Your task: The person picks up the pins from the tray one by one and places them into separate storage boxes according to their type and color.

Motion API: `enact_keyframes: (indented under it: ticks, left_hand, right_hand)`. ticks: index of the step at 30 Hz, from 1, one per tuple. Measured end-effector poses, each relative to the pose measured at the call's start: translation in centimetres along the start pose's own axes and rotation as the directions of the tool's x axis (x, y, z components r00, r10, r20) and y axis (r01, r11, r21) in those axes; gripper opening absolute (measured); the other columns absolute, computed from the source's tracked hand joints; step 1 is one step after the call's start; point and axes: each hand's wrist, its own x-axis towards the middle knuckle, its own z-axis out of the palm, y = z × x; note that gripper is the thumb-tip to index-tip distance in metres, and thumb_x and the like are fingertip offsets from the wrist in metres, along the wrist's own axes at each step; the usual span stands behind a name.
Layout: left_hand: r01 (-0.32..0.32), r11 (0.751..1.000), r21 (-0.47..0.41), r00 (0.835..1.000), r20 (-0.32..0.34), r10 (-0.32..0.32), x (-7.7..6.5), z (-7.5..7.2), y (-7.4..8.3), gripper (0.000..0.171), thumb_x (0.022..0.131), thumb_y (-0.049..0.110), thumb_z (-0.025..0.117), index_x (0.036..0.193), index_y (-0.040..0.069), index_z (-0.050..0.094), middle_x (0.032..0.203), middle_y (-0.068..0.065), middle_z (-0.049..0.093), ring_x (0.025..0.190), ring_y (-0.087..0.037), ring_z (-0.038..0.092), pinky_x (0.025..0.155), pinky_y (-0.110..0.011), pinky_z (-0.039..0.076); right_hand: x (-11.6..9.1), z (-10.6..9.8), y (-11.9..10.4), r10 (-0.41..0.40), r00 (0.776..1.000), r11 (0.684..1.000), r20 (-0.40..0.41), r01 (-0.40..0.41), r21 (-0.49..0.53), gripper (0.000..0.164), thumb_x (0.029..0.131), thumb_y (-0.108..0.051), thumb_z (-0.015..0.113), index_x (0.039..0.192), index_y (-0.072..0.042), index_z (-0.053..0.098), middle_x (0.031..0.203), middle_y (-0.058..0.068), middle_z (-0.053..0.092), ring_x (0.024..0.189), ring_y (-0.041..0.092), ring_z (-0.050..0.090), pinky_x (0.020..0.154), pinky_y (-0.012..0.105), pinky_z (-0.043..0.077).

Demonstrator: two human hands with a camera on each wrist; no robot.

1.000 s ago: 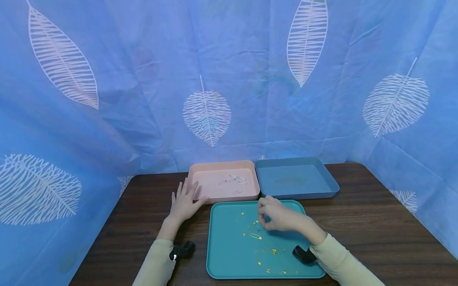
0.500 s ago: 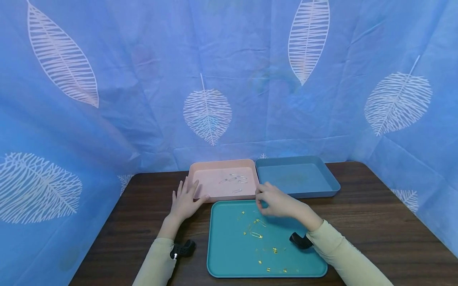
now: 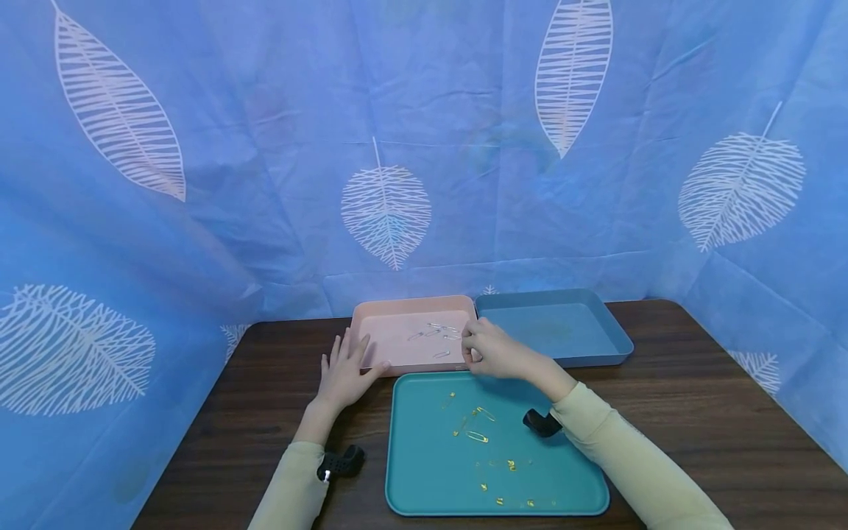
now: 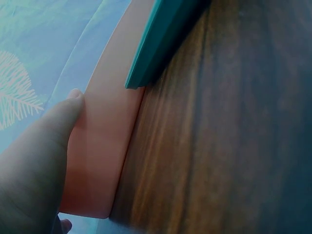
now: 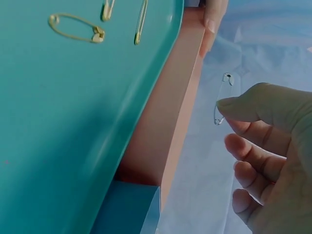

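My right hand (image 3: 503,355) is over the front right corner of the pink tray (image 3: 384,346). Thumb and index finger pinch a silver safety pin (image 5: 228,79), plainly seen in the right wrist view; the other fingers curl loosely. My left hand (image 3: 343,379) lies with spread fingers on the pink tray's front left corner, its thumb (image 4: 73,105) along the front wall in the left wrist view. Several silver safety pins (image 3: 442,355) lie inside the pink tray. Gold safety pins (image 3: 477,436) are scattered on the teal tray (image 3: 424,478), one large gold pin (image 5: 98,35) showing in the right wrist view.
A blue tray (image 3: 556,335) stands against the pink tray's right side. The teal tray sits in front of both on the dark wooden table (image 3: 695,412). Behind the table hangs a blue cloth (image 3: 285,221) with white leaf prints.
My right hand has risen from the teal tray and moved away from me and slightly left, to the pink tray's corner, carrying a safety pin. My left hand stays in place.
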Motion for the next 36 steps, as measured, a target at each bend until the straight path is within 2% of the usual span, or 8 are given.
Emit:
enact_keyframes:
  ticks: [4, 9, 12, 15, 19, 23, 29, 36]
  left_hand:
    - [0.001, 1.000, 0.003, 1.000, 0.009, -0.001, 0.0, 0.0, 0.0, 0.085, 0.087, 0.069, 0.053, 0.154, 0.022, 0.030, 0.165, -0.016, 0.006, 0.151, -0.043, 0.005, 0.111, -0.074, 0.008]
    - [0.000, 1.000, -0.005, 1.000, 0.007, 0.000, -0.1, -0.1, 0.1, 0.084, 0.087, 0.067, 0.054, 0.154, 0.022, 0.031, 0.165, -0.016, 0.005, 0.150, -0.044, 0.007, 0.111, -0.074, 0.008]
    - [0.000, 1.000, -0.007, 1.000, 0.004, 0.000, -0.1, -0.1, 0.2, 0.084, 0.087, 0.067, 0.054, 0.154, 0.022, 0.031, 0.165, -0.016, 0.006, 0.150, -0.044, 0.007, 0.111, -0.074, 0.008]
    - [0.001, 1.000, -0.004, 1.000, 0.003, -0.001, -0.1, -0.1, 0.1, 0.084, 0.087, 0.067, 0.054, 0.154, 0.022, 0.031, 0.165, -0.016, 0.007, 0.150, -0.044, 0.008, 0.111, -0.074, 0.008]
    - [0.004, 1.000, 0.003, 1.000, 0.002, -0.004, -0.1, 0.0, 0.1, 0.084, 0.087, 0.067, 0.054, 0.154, 0.022, 0.031, 0.164, -0.017, 0.009, 0.150, -0.044, 0.007, 0.111, -0.074, 0.008]
    - [0.011, 1.000, 0.005, 1.000, 0.005, -0.011, -0.1, 0.0, 0.0, 0.084, 0.087, 0.068, 0.053, 0.154, 0.022, 0.031, 0.164, -0.017, 0.009, 0.151, -0.043, 0.005, 0.112, -0.073, 0.008]
    - [0.005, 1.000, -0.001, 1.000, 0.005, -0.005, 0.0, 0.0, 0.0, 0.085, 0.087, 0.068, 0.053, 0.154, 0.022, 0.030, 0.165, -0.016, 0.006, 0.150, -0.044, 0.006, 0.111, -0.074, 0.008]
    - [0.003, 1.000, -0.005, 1.000, 0.003, -0.003, 0.0, 0.0, -0.1, 0.085, 0.087, 0.069, 0.053, 0.154, 0.022, 0.030, 0.165, -0.014, 0.005, 0.151, -0.043, 0.005, 0.112, -0.073, 0.008]
  right_hand:
    - [0.9, 0.2, 0.2, 0.019, 1.000, 1.000, -0.005, -0.019, 0.010, 0.024, 0.079, -0.004, 0.071, 0.065, -0.017, 0.057, 0.091, 0.001, 0.053, 0.085, 0.018, 0.038, 0.075, 0.034, 0.032]
    - [2.0, 0.6, 0.7, -0.008, 0.998, 0.999, -0.057, 0.006, -0.034, 0.023, 0.080, -0.003, 0.070, 0.066, -0.015, 0.058, 0.090, 0.002, 0.054, 0.086, 0.020, 0.043, 0.084, 0.048, 0.044]
    - [2.7, 0.8, 0.8, -0.012, 0.996, 0.998, -0.084, 0.007, -0.057, 0.023, 0.080, -0.003, 0.070, 0.066, -0.016, 0.057, 0.090, 0.003, 0.055, 0.090, 0.023, 0.046, 0.081, 0.048, 0.044]
    - [3.4, 0.8, 0.9, 0.018, 0.997, 0.998, -0.075, -0.022, -0.051, 0.023, 0.081, -0.005, 0.070, 0.067, -0.017, 0.056, 0.093, 0.003, 0.054, 0.100, 0.027, 0.047, 0.074, 0.044, 0.037]
    - [4.3, 0.9, 0.8, 0.036, 0.997, 0.998, -0.064, -0.040, -0.056, 0.022, 0.083, -0.007, 0.070, 0.068, -0.017, 0.057, 0.095, 0.004, 0.054, 0.111, 0.034, 0.049, 0.090, 0.052, 0.042]
    - [5.2, 1.1, 0.7, 0.047, 0.997, 0.997, -0.060, -0.051, -0.062, 0.020, 0.083, -0.008, 0.070, 0.070, -0.016, 0.058, 0.095, 0.004, 0.056, 0.110, 0.035, 0.051, 0.107, 0.056, 0.036]
    - [6.4, 1.6, 1.1, 0.070, 0.996, 0.994, -0.055, -0.074, -0.080, 0.020, 0.085, -0.011, 0.070, 0.071, -0.017, 0.057, 0.100, 0.004, 0.057, 0.094, 0.024, 0.046, 0.095, 0.049, 0.038]
    - [7.7, 2.2, 1.4, 0.077, 0.996, 0.990, -0.047, -0.082, -0.118, 0.021, 0.085, -0.011, 0.069, 0.071, -0.018, 0.057, 0.101, 0.004, 0.058, 0.089, 0.022, 0.044, 0.080, 0.041, 0.038]
